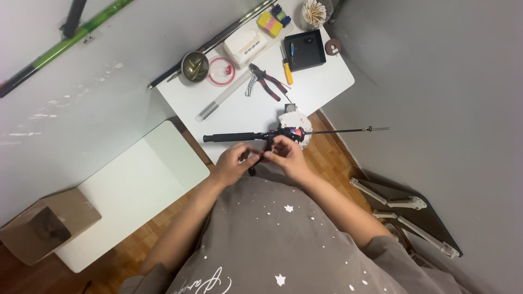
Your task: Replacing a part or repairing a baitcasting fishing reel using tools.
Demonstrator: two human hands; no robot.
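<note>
A short black fishing rod (234, 136) with a thin tip pointing right lies across the near edge of the white table (321, 87). A dark reel (291, 132) sits on it, over a crumpled white cloth (291, 115). My left hand (234, 162) and my right hand (289, 156) meet just under the reel. Both pinch a small black part, seemingly the reel's handle (255, 163), between the fingertips.
On the table lie red-handled pliers (267, 81), a yellow utility knife (286, 71), a black tray (305, 50), a white box (245, 46), a metal bowl (194, 66), a clear tube (220, 98) and a cup of swabs (315, 12). A white stool (136, 190) and a cardboard box (46, 223) stand left.
</note>
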